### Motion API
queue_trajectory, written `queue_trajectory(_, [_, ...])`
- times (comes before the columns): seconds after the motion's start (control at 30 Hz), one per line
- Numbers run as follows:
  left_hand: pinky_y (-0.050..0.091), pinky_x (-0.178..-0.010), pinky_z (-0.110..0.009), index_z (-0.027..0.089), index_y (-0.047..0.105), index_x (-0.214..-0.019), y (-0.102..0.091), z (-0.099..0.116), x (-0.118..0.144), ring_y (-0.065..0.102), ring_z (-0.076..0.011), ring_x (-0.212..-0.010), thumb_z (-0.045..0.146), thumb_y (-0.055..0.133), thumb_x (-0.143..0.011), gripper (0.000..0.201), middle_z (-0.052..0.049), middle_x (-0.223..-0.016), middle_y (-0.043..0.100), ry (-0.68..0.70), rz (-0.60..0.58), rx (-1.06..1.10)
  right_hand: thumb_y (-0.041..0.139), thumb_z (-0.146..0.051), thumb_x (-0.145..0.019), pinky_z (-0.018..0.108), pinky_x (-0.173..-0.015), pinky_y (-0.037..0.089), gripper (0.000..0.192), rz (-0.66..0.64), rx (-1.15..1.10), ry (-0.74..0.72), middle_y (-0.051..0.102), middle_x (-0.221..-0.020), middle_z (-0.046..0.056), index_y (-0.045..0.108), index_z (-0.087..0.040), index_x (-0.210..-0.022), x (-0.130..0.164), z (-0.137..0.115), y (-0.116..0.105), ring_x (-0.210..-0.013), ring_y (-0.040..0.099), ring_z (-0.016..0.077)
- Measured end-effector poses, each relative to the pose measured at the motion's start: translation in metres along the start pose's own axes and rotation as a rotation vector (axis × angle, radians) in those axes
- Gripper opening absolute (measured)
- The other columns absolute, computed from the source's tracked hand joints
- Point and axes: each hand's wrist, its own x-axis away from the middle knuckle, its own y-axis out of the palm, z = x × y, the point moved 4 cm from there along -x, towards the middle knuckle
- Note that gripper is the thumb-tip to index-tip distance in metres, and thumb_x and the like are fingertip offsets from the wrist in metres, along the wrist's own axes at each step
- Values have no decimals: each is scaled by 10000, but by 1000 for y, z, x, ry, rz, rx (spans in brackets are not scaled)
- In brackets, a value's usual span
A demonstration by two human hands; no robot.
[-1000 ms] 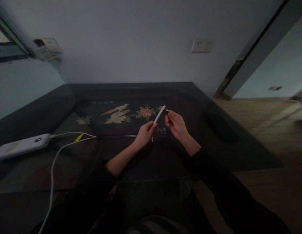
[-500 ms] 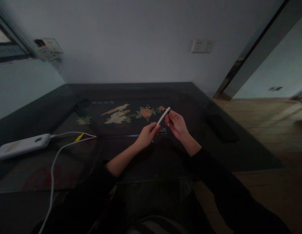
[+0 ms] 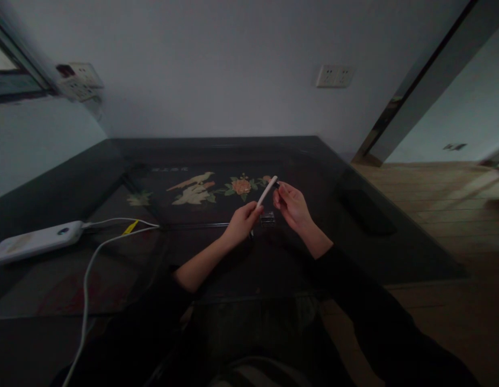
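My left hand (image 3: 244, 221) is closed around the lower end of a slim white pen-like stick (image 3: 267, 192), which slants up and to the right. Close by its upper end, my right hand (image 3: 293, 206) pinches a small dark piece (image 3: 277, 184) between thumb and fingers. Whether that piece touches the stick I cannot tell. Beneath the hands, a small shiny object (image 3: 267, 218) lies on the dark table (image 3: 233, 258); its kind is unclear in the dim light.
A white power bank (image 3: 40, 242) lies at the left, with a white cable (image 3: 87, 290) bearing a yellow tag (image 3: 130, 227). To the right rests a flat dark rectangular object (image 3: 368, 212). The table's far edge meets a wall with a socket (image 3: 335, 76).
The white stick has shifted slightly left and stands a little steeper. A dark piece now shows at my right fingertips, and the shiny object below is less covered.
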Motion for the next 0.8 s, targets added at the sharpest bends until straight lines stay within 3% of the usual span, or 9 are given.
queue_trajectory(0.3, [251, -446, -186, 172, 443, -738, 9, 7, 6, 322, -57, -452, 422, 423, -877, 287, 69, -537, 366, 19, -100, 76, 674, -473, -748, 220, -444, 300, 361, 0, 47, -17, 448, -575, -48, 695, -184, -964, 1, -2, 0, -487, 365, 61])
queue_trajectory(0.6, [251, -452, -188, 168, 481, -741, -3, -8, -5, 338, -66, -465, 419, 425, -871, 288, 61, -536, 377, -11, 32, 17, 717, -454, -708, 215, -429, 267, 330, 7, 35, -2, 482, -537, -57, 670, -191, -901, 0, 2, -1, -459, 375, 57])
queue_trajectory(0.8, [265, -472, -189, 171, 445, -706, -1, -3, -1, 346, -68, -488, 415, 433, -870, 294, 58, -549, 386, 30, 37, 1, 721, -454, -702, 211, -432, 272, 329, 5, 16, -5, 480, -539, -54, 676, -184, -886, 0, 1, -1, -463, 378, 54])
